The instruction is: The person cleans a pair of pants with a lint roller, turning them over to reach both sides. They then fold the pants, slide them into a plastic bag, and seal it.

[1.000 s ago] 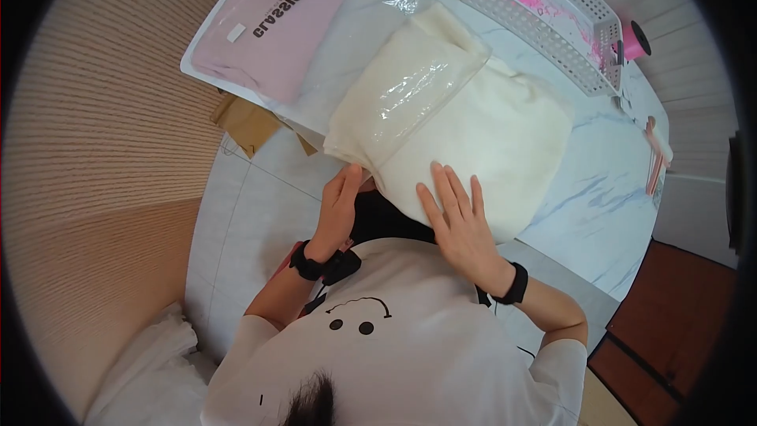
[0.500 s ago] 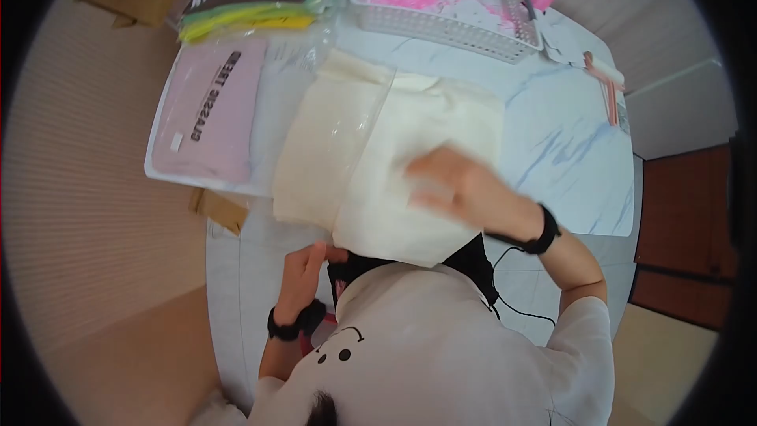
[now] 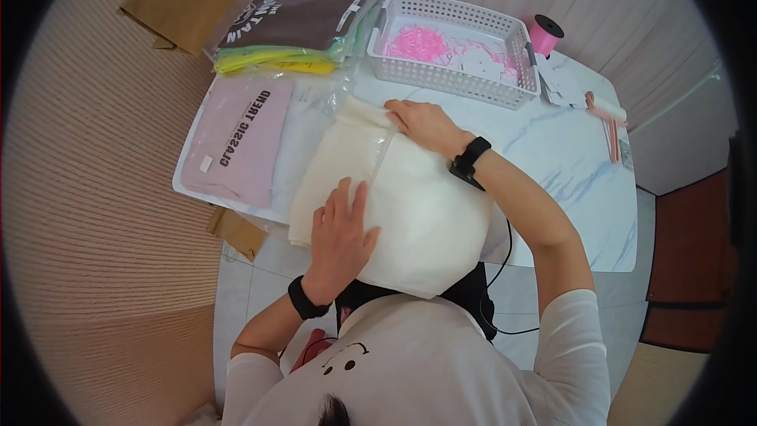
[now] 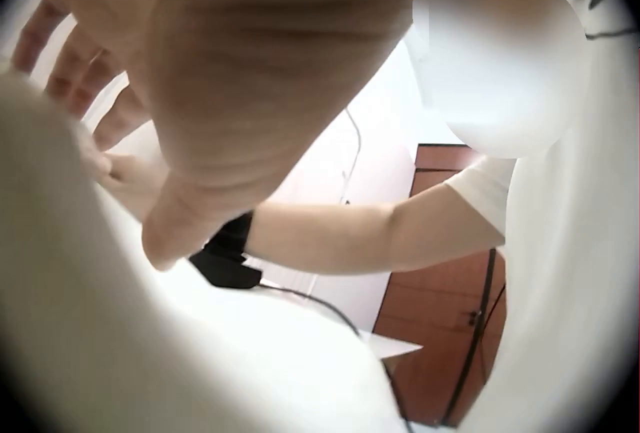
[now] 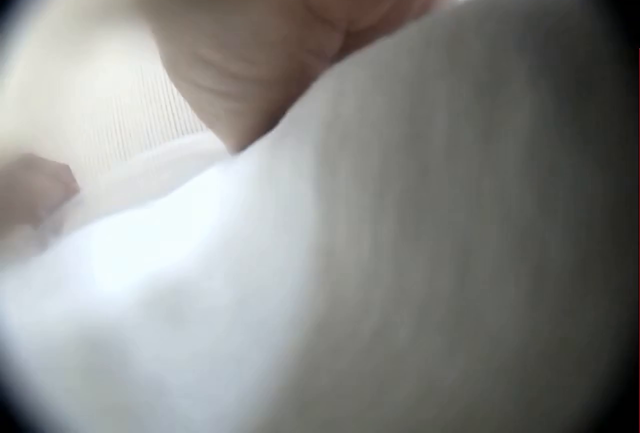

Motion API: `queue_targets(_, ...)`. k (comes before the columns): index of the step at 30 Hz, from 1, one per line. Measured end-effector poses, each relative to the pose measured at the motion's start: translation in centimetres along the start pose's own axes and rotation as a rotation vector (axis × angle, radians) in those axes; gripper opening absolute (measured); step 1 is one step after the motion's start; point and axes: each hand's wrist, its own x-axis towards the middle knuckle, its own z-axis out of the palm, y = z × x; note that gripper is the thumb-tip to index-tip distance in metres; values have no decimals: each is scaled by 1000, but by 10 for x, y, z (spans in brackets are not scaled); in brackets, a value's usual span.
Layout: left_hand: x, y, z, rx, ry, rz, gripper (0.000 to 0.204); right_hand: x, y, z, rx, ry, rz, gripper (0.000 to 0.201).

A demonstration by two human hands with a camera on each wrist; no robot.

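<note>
A cream folded garment (image 3: 430,221) lies across the table's front edge and over my lap. Clear plastic bag (image 3: 359,154) film covers its left part, with the bag's edge running down the middle. My left hand (image 3: 341,241) rests on the garment near that edge, fingers spread and nearly straight; the left wrist view shows its thumb against the cloth. At the far end of the bag's edge, my right hand (image 3: 430,125) pinches the bag with bent fingers. Cream cloth fills most of the right wrist view, hiding that hand's fingertips.
A bagged pink garment (image 3: 240,138) lies at left, and a stack of bagged garments (image 3: 300,20) behind it. A white basket (image 3: 453,83) with pink shreds stands at the back, beside a pink ribbon spool (image 3: 544,35). A lint roller (image 3: 607,110) lies at right.
My right hand has moved away from me to the far end of the bag's edge. My left hand has come up from the near edge onto the garment.
</note>
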Motion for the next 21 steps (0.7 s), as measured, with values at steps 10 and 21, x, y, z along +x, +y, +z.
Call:
queue_targets(10, -53, -22, 25, 61, 487, -410, 71, -33, -7, -24, 13, -241, 251, 38)
queue_targets(21, -96, -5, 57, -1547, 217, -1047, 43, -101, -31, -27, 801, -340, 635, 45)
